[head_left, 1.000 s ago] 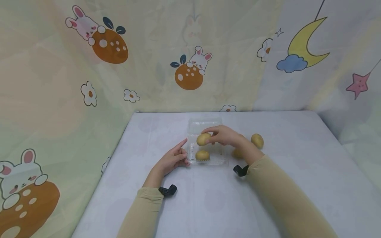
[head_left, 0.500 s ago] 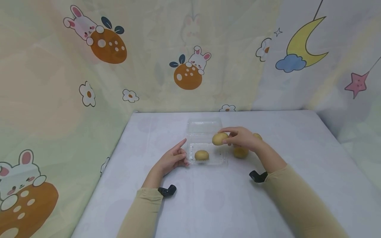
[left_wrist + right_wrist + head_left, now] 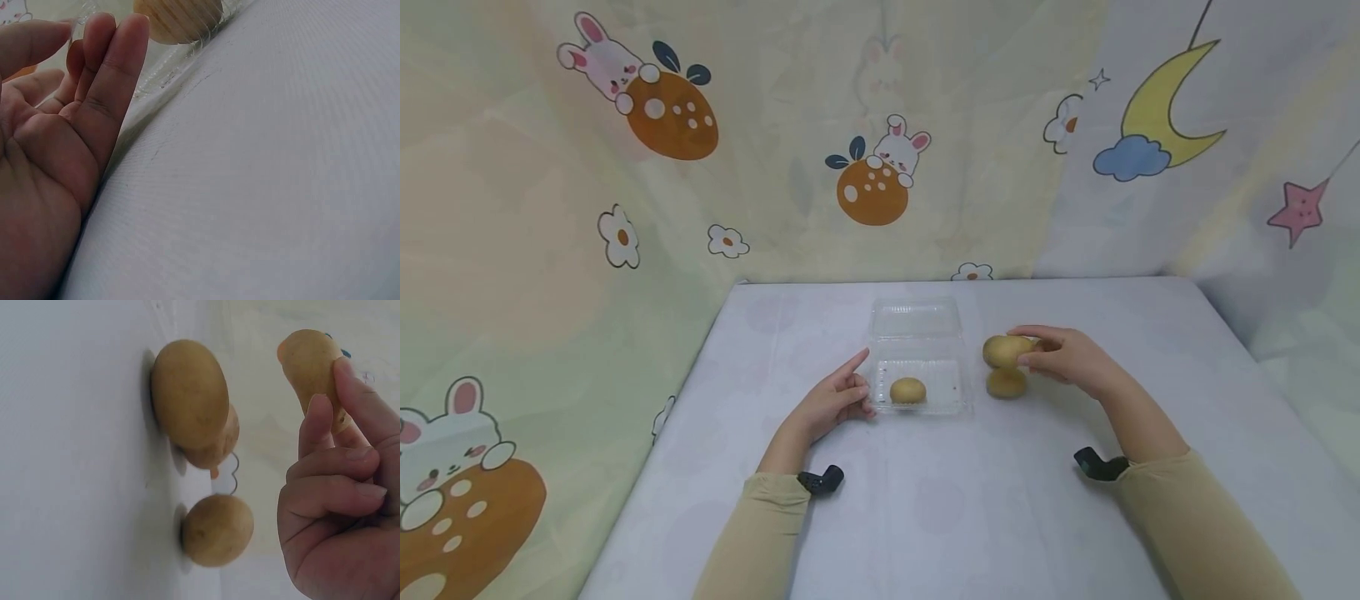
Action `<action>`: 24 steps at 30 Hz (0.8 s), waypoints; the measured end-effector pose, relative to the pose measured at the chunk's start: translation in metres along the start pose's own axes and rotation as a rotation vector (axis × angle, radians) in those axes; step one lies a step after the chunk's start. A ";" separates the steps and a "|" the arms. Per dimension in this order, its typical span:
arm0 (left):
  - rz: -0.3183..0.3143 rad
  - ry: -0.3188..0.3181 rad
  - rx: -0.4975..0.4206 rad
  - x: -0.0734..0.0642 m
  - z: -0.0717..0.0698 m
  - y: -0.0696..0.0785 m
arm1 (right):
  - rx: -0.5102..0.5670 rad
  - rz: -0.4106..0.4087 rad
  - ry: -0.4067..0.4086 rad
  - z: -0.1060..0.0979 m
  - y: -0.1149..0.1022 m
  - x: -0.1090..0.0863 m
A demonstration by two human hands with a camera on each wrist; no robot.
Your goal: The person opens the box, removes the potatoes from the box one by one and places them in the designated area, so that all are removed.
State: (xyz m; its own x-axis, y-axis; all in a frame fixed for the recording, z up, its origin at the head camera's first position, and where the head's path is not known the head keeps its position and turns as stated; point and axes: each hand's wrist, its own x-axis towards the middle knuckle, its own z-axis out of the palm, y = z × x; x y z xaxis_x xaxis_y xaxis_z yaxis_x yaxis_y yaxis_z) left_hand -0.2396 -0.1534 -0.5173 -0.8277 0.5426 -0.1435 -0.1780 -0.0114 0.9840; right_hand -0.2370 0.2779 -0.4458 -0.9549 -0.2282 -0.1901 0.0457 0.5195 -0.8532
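A clear plastic clamshell box (image 3: pixel 943 396) lies with its lid (image 3: pixel 916 318) folded back. One potato (image 3: pixel 907 391) sits inside its near part. At the box's left side is my left hand (image 3: pixel 835 396), index finger extended; in the left wrist view the fingertips are close to the clear wall, and I cannot tell whether they touch it. My right hand (image 3: pixel 1067 360) pinches a potato (image 3: pixel 309 365) between thumb and fingers, lifted off the table right of the box. Below it in the right wrist view lie a near potato (image 3: pixel 190 394), one partly behind it (image 3: pixel 219 444), and another (image 3: pixel 219 531).
A white cloth covers the table (image 3: pixel 925 517). Behind it hangs a printed curtain (image 3: pixel 775 150) with rabbits, flowers and a moon. Each wrist wears a black camera, such as the right one (image 3: pixel 1099 464).
My right hand has carried the potato rightward, from over the box to above the potatoes beside it. One potato stays in the box. The left hand has kept its place.
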 end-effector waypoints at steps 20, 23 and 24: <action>-0.009 0.019 0.004 -0.001 0.001 0.002 | -0.024 0.010 0.020 -0.019 0.056 -0.029; -0.006 0.020 0.011 -0.001 0.001 0.001 | -0.026 0.009 0.018 -0.021 0.060 -0.031; -0.007 0.021 0.011 -0.001 0.001 0.000 | -0.032 0.008 0.015 -0.021 0.061 -0.031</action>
State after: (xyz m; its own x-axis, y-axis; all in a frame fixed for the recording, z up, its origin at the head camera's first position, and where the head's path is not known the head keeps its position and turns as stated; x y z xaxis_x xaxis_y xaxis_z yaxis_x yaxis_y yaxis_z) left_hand -0.2384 -0.1528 -0.5166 -0.8374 0.5249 -0.1526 -0.1781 0.0018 0.9840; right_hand -0.2104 0.3344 -0.4820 -0.9588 -0.2115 -0.1896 0.0445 0.5474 -0.8357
